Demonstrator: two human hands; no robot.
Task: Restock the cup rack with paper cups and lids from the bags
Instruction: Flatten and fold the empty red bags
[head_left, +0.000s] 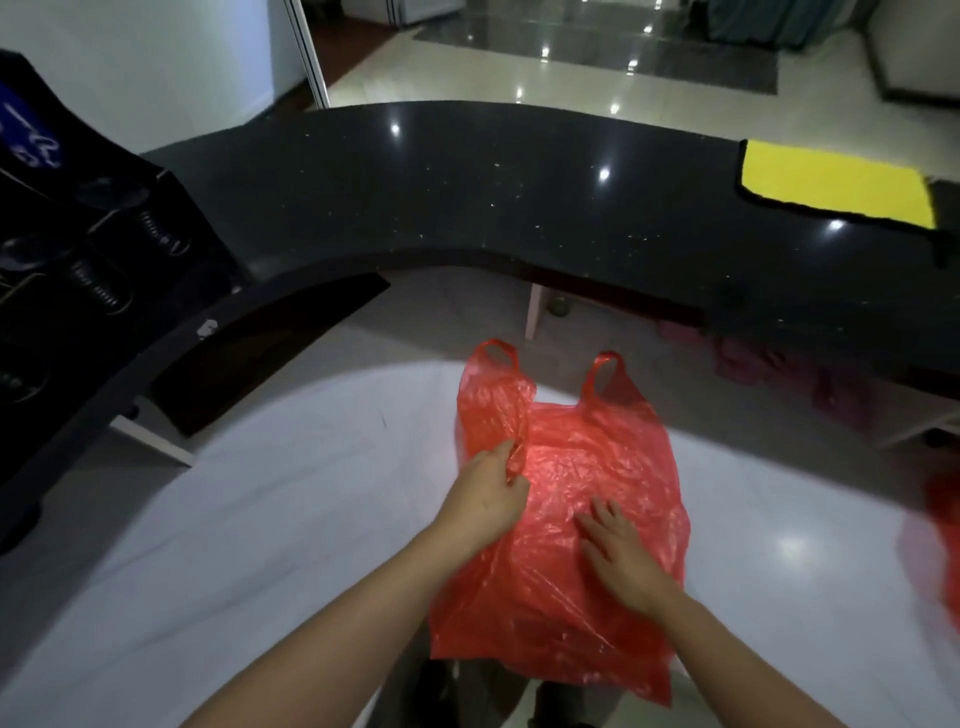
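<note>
At the far left of the frame stands the cup rack (78, 249), a black unit with round openings and coiled springs showing inside. No cups or lids are visible in it from this angle.

Lower centre: the red plastic bag (561, 519) lies flat on a white surface (260, 519), handles pointing toward the top of the frame and its bottom end overhanging the near edge. Its long axis runs from the bottom of the frame upward. The film is thin, crinkled and glossy. It looks flat, so it is probably empty or nearly so.

The left hand (488, 499) pinches the bag's left edge just below the left handle. The right hand (618, 551) rests flat on the bag's middle, fingers straight and spread, holding nothing.

Key relation: the rack lies up and left of the bag, so the left hand is the nearer one to it.

Upper right: a yellow cloth (836, 187) lies on the curved, speckled black counter (467, 197). At the right edge a second red shape (940, 525) is blurred, possibly another bag.
</note>
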